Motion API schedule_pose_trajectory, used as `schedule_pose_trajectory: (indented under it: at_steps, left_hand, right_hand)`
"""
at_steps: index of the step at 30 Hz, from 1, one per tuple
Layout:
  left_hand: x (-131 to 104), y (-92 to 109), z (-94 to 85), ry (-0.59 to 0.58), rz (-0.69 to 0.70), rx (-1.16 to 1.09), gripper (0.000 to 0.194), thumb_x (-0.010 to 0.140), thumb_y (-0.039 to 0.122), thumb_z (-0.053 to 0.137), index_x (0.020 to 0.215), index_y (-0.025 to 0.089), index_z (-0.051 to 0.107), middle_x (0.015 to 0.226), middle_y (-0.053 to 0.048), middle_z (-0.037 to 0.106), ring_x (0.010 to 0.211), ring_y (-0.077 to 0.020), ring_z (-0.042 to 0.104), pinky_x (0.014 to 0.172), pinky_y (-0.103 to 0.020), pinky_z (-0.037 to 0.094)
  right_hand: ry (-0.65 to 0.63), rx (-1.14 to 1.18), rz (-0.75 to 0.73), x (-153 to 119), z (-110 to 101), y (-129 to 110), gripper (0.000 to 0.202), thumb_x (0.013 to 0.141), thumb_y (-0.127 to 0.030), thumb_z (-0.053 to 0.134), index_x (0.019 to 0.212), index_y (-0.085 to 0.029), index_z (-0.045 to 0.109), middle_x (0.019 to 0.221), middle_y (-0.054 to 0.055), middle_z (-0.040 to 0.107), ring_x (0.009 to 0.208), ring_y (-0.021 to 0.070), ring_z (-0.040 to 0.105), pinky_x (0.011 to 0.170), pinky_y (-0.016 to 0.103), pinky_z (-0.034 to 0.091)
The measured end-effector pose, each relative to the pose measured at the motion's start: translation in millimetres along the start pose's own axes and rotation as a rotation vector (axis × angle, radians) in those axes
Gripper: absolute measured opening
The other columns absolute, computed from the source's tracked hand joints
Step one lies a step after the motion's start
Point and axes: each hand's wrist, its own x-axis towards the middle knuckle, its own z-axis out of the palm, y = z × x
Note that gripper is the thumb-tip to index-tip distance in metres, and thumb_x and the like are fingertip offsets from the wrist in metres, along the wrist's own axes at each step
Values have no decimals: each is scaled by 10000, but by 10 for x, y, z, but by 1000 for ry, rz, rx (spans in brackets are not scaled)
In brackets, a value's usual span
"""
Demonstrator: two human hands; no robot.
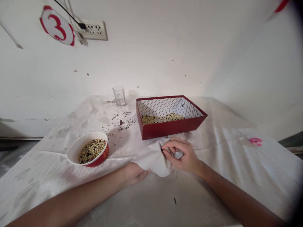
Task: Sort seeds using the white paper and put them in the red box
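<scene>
Left hand (136, 174) under cloth (152, 157), right hand (183, 155) pinching it.

With the red box (172, 126) as landmark: pale cloth (151, 157) just in front, left hand (137, 173) beneath it, right hand (181, 154) pinching its right side; bowl of mixed beans (87, 149) to the left, clear glass (119, 96) behind-left, dark scraps (120, 123) between glass and bowl.
</scene>
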Motion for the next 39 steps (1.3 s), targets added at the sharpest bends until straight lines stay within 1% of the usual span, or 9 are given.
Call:
schedule_pose_trajectory:
  at_steps: [5, 12, 17, 20, 23, 28, 31, 34, 39]
  left_hand:
    - [-53, 27, 77, 62, -3, 102, 351, 687, 294, 888, 1001, 189, 770, 985, -63, 787, 1121, -281, 675, 995, -358, 497]
    - [-24, 132, 370, 7, 36, 107, 268, 859, 306, 747, 1107, 206, 764, 1089, -77, 777, 1176, -279, 649, 1039, -398, 475]
    - [-29, 75, 207, 16, 64, 74, 218, 801, 258, 792, 1010, 202, 775, 996, -68, 780, 1126, -274, 664, 1044, -407, 456]
    - [-76, 55, 79, 52, 29, 71, 111, 749, 179, 811, 855, 187, 776, 827, -17, 771, 921, -224, 700, 931, -353, 483]
    - [-109, 76, 83, 20, 9, 62, 53, 747, 193, 810, 775, 193, 765, 748, 4, 752, 822, -197, 696, 848, -316, 494]
    - [-79, 138, 292, -21, 33, 117, 141, 852, 247, 721, 963, 184, 782, 950, -58, 787, 1127, -288, 671, 1021, -392, 461]
    - [-60, 145, 350, -36, 39, 134, 194, 849, 257, 730, 1028, 195, 773, 1017, -75, 780, 1180, -306, 652, 1052, -421, 453]
    - [-60, 107, 280, -37, 35, 139, 241, 788, 221, 773, 1029, 212, 769, 996, -58, 780, 1172, -306, 658, 1055, -415, 457]
    - [-54, 27, 114, 45, 60, 111, 265, 768, 190, 757, 1029, 229, 778, 990, -39, 788, 1187, -310, 649, 1059, -403, 455]
  right_hand:
    - [-50, -41, -103, -1, -32, -57, 194, 863, -101, 676, 1006, -231, 684, 704, -39, 492, 641, 122, 510, 590, 272, 416]
    - [-16, -113, -66, -15, -12, -21, 206, 877, -133, 669, 1042, -254, 697, 723, -22, 535, 634, 137, 530, 590, 291, 446]
    - [-37, -123, -71, -4, -11, -29, 201, 879, -152, 654, 1048, -256, 685, 703, -27, 527, 632, 144, 529, 590, 294, 445]
    - [-52, -116, -128, -8, -10, -71, 234, 862, -136, 661, 1064, -253, 669, 679, -38, 526, 621, 140, 536, 590, 290, 443]
    - [-31, -133, -176, -21, -2, -90, 256, 849, -120, 671, 1065, -256, 662, 651, -50, 518, 596, 135, 531, 584, 288, 443]
    - [20, -154, -159, -28, 7, -48, 275, 850, -128, 676, 1088, -266, 670, 633, -56, 516, 577, 139, 539, 587, 293, 471]
    - [21, -159, -155, -27, 12, -39, 258, 848, -136, 677, 1068, -270, 678, 627, -56, 516, 572, 138, 537, 582, 292, 472]
    - [36, -158, -182, -23, 23, -68, 248, 836, -122, 671, 1036, -269, 682, 629, -52, 516, 566, 137, 531, 571, 293, 460]
    - [55, -182, -213, -7, 43, -116, 272, 832, -116, 667, 1055, -269, 683, 626, -45, 532, 556, 142, 529, 548, 297, 457]
